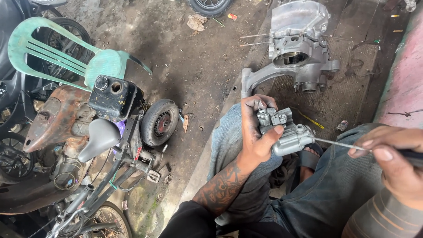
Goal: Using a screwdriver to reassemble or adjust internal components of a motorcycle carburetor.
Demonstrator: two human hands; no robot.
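Note:
My left hand (255, 132) grips a small silver carburetor (286, 132) above my knees, thumb across its side. My right hand (392, 161) pinches a dark-handled tool whose thin metal shaft (335, 143) reaches left, its tip touching the carburetor's right side. Both hands are greasy. I sit with jeans-covered legs (326, 194) below the part.
A grey engine casing (295, 48) lies on the mat ahead. To the left stand a rusty stripped scooter frame (66, 123) with a black tank (115, 98), a small wheel (159, 122) and a green plastic chair (66, 53). A pink wall (405, 79) runs along the right.

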